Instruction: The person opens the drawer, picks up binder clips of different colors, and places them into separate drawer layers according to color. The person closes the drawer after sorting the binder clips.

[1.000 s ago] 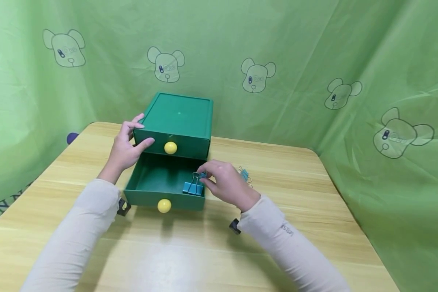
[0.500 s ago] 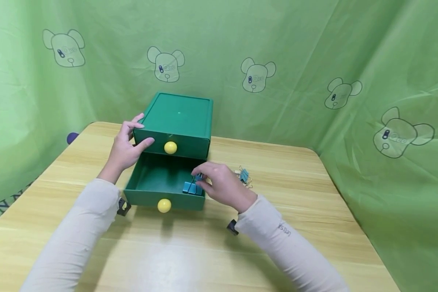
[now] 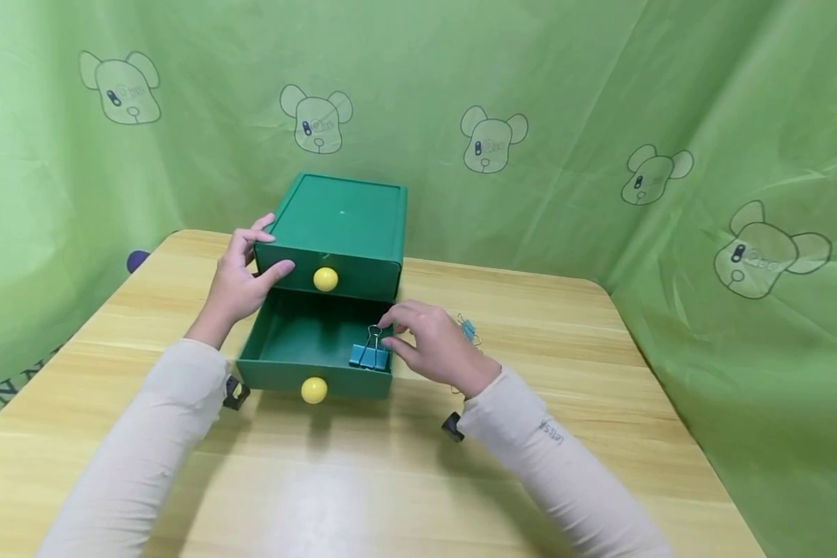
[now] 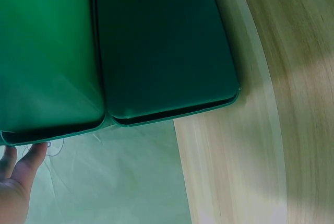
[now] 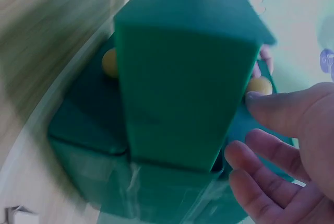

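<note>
A green drawer cabinet (image 3: pixel 342 213) with yellow knobs stands on the table. Its middle drawer (image 3: pixel 314 378) is pulled out. My left hand (image 3: pixel 237 287) holds the cabinet's upper left corner, thumb on the front face, fingers along the side. In the drawer's front right corner a blue binder clip (image 3: pixel 368 356) stands with its wire handles up. Just above the drawer's right rim hovers my right hand (image 3: pixel 435 345), thumb and fingers apart. Nothing shows between those fingers in the right wrist view, where the drawer's outer wall (image 5: pixel 182 93) hides its inside.
More blue binder clips (image 3: pixel 467 328) lie on the table right of the cabinet, partly behind the right hand. The closed bottom drawer's knob (image 5: pixel 110 63) shows in the right wrist view. A green curtain (image 3: pixel 558 70) hangs behind the wooden table (image 3: pixel 544 310).
My right hand dipped into the drawer with a small blue clip between its fingers, then rose back to the right without it. The left hand has stayed in place.
</note>
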Tool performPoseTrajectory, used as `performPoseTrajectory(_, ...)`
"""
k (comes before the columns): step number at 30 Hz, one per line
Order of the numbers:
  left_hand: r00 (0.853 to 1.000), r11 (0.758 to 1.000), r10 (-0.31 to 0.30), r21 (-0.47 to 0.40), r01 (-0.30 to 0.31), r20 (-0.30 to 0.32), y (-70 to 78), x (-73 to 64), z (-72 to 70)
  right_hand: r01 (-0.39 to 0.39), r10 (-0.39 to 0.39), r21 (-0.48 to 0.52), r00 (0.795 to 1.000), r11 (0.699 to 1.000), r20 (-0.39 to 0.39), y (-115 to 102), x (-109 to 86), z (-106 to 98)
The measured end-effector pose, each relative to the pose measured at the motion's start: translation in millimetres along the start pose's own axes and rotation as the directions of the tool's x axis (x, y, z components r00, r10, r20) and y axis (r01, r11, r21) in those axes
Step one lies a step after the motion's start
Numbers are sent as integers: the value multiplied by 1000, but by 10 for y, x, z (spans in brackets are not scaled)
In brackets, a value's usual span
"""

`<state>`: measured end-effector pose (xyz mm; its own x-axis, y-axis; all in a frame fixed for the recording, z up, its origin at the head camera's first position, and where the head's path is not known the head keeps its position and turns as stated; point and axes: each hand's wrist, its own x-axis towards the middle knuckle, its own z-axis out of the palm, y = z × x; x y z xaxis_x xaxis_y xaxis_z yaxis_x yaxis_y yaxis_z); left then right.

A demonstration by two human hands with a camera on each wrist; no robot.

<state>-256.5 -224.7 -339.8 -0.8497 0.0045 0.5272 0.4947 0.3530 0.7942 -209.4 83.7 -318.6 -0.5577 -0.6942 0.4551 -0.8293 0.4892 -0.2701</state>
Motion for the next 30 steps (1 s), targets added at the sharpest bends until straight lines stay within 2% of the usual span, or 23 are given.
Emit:
performPoseTrajectory(4, 1000, 1000, 0, 5, 0, -1, 6, 7, -8, -47, 47, -22, 999, 999, -26, 141, -69, -6)
performPoseTrajectory(8, 1000, 1000, 15, 1, -15, -5, 1, 18, -8, -170, 169, -39, 985, 985, -11, 286, -163, -7)
performPoseTrajectory(12, 1000, 1000, 22, -11, -23, -4, 4, 10, -2, -295, 297, -67, 955, 953, 21, 451, -292, 20)
performPoseTrajectory(15, 1000, 1000, 14, -14, -14, 0, 15, -2, 6, -349, 352, -77, 935, 934, 41, 580, -402, 43)
performPoseTrajectory(20, 1000, 1000, 4, -17, -4, 1, 2, -6, 15, -417, 423, -75, 901, 906, 98, 746, -590, 84)
performPoseTrajectory(25, 1000, 1000, 12, -13, -12, -4, -3, -8, 17, -493, 498, -73, 852, 867, 165, 844, -757, 140)
performPoseTrajectory(30, 1000, 1000, 9, -9, -9, -11, 16, -5, 22, -523, 534, -108, 820, 845, 206, 904, -851, 196)
